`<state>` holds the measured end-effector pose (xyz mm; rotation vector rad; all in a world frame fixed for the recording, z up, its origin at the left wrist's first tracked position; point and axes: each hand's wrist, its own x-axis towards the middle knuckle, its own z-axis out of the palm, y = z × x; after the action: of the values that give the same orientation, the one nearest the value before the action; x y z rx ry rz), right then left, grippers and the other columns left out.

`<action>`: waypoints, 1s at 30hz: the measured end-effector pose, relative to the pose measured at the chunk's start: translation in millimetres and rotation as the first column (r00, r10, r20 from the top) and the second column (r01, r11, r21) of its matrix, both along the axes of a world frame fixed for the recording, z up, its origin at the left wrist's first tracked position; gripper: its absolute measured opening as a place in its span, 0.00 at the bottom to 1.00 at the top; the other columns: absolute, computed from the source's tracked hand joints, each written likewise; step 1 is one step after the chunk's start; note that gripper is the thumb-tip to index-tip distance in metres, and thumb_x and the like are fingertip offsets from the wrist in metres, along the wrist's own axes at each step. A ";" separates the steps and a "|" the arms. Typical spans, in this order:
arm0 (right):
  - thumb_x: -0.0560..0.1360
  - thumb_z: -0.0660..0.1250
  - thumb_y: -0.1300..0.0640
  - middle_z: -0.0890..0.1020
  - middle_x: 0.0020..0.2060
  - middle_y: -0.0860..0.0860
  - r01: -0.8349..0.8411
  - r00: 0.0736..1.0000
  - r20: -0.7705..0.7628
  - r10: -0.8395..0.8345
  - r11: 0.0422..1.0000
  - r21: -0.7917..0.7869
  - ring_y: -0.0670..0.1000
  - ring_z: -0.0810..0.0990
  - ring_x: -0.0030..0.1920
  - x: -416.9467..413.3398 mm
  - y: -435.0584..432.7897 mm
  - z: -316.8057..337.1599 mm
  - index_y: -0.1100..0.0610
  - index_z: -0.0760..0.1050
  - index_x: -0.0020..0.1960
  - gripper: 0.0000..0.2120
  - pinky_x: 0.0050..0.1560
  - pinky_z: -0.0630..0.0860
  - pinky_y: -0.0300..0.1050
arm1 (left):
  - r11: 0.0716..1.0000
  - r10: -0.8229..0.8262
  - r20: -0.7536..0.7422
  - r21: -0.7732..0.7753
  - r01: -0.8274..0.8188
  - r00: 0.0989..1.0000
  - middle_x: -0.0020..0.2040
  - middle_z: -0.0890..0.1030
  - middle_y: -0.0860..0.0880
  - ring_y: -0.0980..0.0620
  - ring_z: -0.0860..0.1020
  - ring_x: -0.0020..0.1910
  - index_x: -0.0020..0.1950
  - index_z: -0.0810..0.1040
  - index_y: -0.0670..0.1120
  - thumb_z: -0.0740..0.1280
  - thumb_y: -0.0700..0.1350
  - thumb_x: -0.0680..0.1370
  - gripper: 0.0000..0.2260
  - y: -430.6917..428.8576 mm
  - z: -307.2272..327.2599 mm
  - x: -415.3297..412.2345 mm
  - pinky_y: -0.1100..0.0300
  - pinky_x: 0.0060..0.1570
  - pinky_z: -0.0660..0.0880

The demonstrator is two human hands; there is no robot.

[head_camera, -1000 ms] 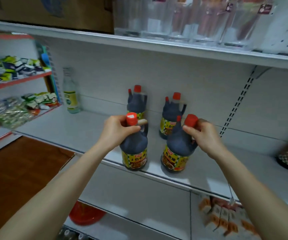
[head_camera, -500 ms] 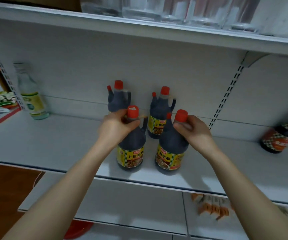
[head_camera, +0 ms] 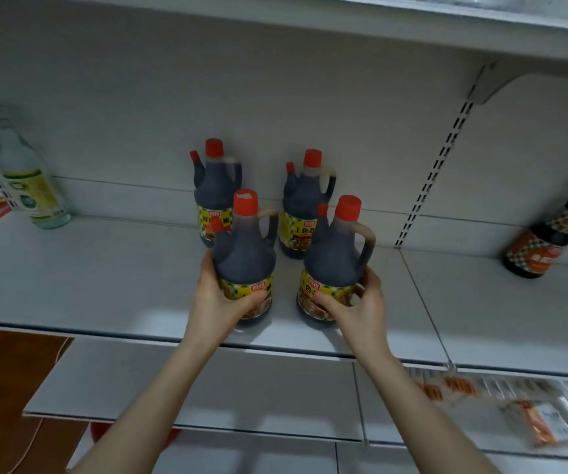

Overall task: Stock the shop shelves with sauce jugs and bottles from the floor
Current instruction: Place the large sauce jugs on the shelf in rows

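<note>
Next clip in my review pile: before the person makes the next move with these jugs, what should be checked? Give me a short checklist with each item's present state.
1. Left hand has its grip wrapped round the lower body of the front left jug: ok.
2. Right hand has its grip round the label band of the front right jug: ok.
3. Both front jugs upright, bases on the shelf: ok.
4. Red caps present on all four jugs: ok. Screwed tight: cannot tell.
5. Gap to the back left jug and back right jug: cannot tell, they overlap in this view.
6. Bare shelf either side for more stock: ok.
</note>
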<state>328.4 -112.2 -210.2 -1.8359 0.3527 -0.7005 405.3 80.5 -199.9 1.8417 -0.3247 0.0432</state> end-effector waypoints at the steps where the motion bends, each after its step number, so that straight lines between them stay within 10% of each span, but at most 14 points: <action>1: 0.63 0.77 0.58 0.73 0.50 0.34 -0.013 1.000 -0.010 0.013 1.000 0.007 0.35 0.75 0.50 -0.5 -4.9 -1.2 0.46 0.67 0.57 0.29 0.49 0.75 0.34 | 1.000 0.007 -0.003 0.006 -0.007 1.000 0.58 0.69 0.57 0.57 0.70 0.55 0.72 0.58 0.47 0.78 0.42 0.64 0.42 -1.0 0.3 0.3 0.65 0.48 0.69; 5: 0.66 0.75 0.62 0.74 0.52 0.39 -0.067 0.997 -0.044 0.068 0.997 0.026 0.38 0.75 0.51 1.9 -38.6 -5.2 0.57 0.65 0.66 0.32 0.46 0.74 0.28 | 1.000 0.019 -0.035 0.000 -0.019 0.999 0.56 0.71 0.58 0.57 0.72 0.54 0.71 0.59 0.48 0.80 0.46 0.61 0.45 -8.3 -1.9 0.7 0.65 0.47 0.71; 11: 0.69 0.73 0.61 0.73 0.59 0.47 -0.107 0.991 -0.086 0.106 0.994 -0.007 0.49 0.74 0.60 38.8 -104.4 -7.5 0.58 0.63 0.68 0.31 0.58 0.73 0.46 | 1.000 0.024 -0.052 -0.019 -0.025 0.998 0.55 0.72 0.60 0.58 0.73 0.55 0.71 0.60 0.49 0.80 0.47 0.60 0.45 -41.2 -3.9 -0.3 0.69 0.46 0.70; 17: 0.73 0.67 0.65 0.70 0.66 0.56 -0.262 0.962 -0.099 0.254 0.961 -0.083 0.48 0.70 0.60 84.0 -153.3 -6.1 0.63 0.59 0.70 0.30 0.48 0.69 0.23 | 0.999 0.051 -0.078 -0.009 -0.052 0.996 0.55 0.74 0.62 0.60 0.74 0.53 0.71 0.60 0.52 0.74 0.59 0.53 0.49 -72.1 -5.1 2.9 0.75 0.43 0.72; 21: 0.74 0.66 0.64 0.69 0.66 0.52 -0.366 0.926 -0.117 0.359 0.929 -0.044 0.48 0.69 0.64 106.6 -168.3 -6.7 0.61 0.57 0.71 0.30 0.57 0.70 0.38 | 0.996 0.085 -0.093 -0.005 -0.086 0.992 0.52 0.72 0.70 0.69 0.75 0.49 0.64 0.60 0.62 0.73 0.61 0.52 0.42 -78.5 -4.2 1.1 0.75 0.41 0.73; 30: 0.69 0.71 0.65 0.69 0.61 0.48 -0.444 0.870 -0.186 0.457 0.889 0.112 0.45 0.69 0.59 118.6 -171.5 -15.9 0.59 0.57 0.71 0.36 0.42 0.71 0.22 | 0.993 0.117 -0.080 0.035 -0.114 0.990 0.53 0.70 0.67 0.64 0.74 0.50 0.65 0.59 0.57 0.78 0.40 0.65 0.38 -78.6 -6.1 1.3 0.74 0.42 0.74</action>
<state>447.0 -283.7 -226.2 -1.8404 0.0682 -0.1699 406.5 2.0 -206.0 1.8855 -0.1617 0.0424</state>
